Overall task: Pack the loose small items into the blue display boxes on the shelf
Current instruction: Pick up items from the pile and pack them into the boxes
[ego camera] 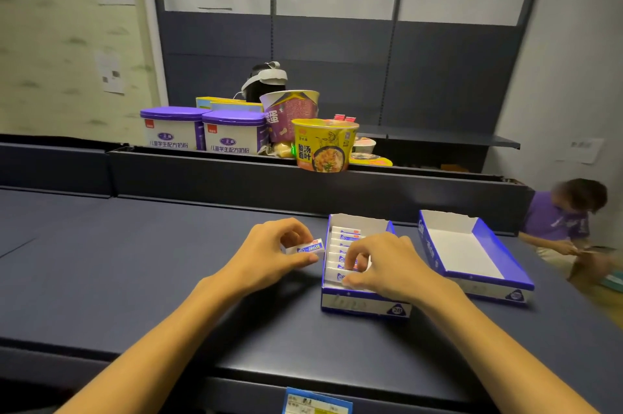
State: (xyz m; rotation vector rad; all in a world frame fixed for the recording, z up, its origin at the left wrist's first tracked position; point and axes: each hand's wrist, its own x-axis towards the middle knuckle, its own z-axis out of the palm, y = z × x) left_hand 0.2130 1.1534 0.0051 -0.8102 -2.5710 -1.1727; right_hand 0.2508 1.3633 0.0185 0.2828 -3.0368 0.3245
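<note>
Two blue display boxes stand on the dark shelf (135, 265). The nearer box (360, 304) holds a row of several small white-and-blue packets (345, 234). The other box (472, 255), to its right, has a bare white inside. My left hand (269, 255) pinches one small packet (308, 247) just left of the nearer box. Over the front of that box, my right hand (381, 263) has its fingers curled onto the packets inside, and it hides the front ones.
Behind a low shelf divider (236, 177) stand two purple-lidded tubs (202, 130), noodle cups (323, 143) and other goods. A person in a purple shirt (563, 214) crouches at the right, beyond the shelf's end. A label (317, 402) hangs on the front edge.
</note>
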